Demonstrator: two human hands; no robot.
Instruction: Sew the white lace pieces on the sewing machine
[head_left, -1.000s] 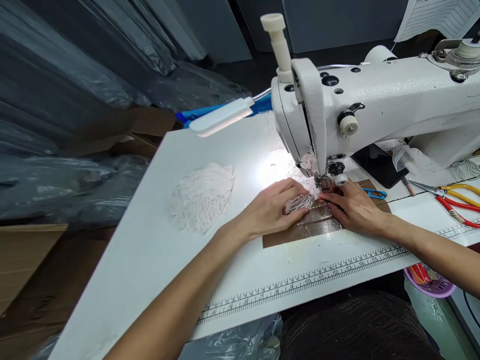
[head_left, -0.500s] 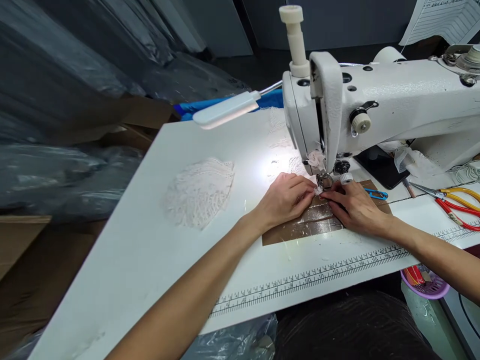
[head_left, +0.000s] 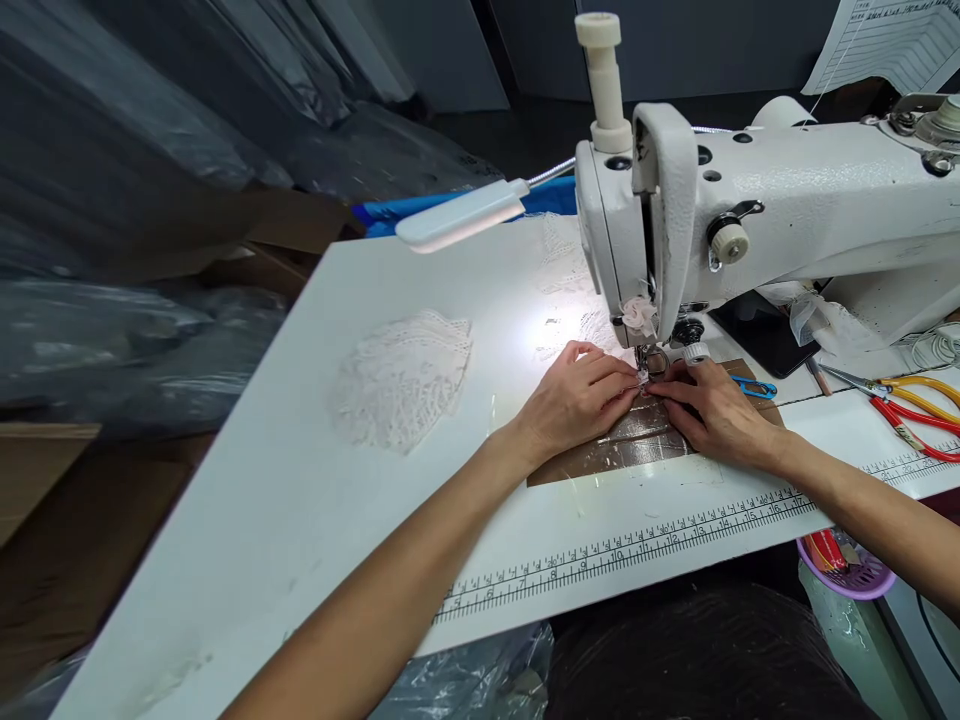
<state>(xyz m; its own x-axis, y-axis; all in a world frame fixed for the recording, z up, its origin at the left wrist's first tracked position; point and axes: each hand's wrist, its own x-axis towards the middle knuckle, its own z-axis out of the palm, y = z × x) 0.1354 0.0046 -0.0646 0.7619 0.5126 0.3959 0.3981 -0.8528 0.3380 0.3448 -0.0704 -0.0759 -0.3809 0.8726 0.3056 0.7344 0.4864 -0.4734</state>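
Note:
At the needle of a white sewing machine (head_left: 810, 205), both hands meet over a brown taped plate (head_left: 600, 463). My left hand (head_left: 581, 400) is closed, its fingertips pinching a small piece of white lace fabric (head_left: 643, 378) just in front of the presser foot (head_left: 651, 360). My right hand (head_left: 709, 412) pinches the same piece from the right side. Most of the piece is hidden by fingers and the machine head. More white lace (head_left: 574, 275) lies behind and left of the needle, under the lamp's light.
A stack of lace pieces (head_left: 409, 380) lies on the white table (head_left: 300, 520) to the left. A lamp (head_left: 461, 213) reaches over the table. On the right are a blue thread snipper (head_left: 754, 388), a black phone (head_left: 765, 332), and scissors with red and yellow handles (head_left: 907, 415). A purple basket (head_left: 862, 580) hangs below.
The view has shifted slightly. Both hands remain pinched on the lace at the needle, with the left fingers a little more together.

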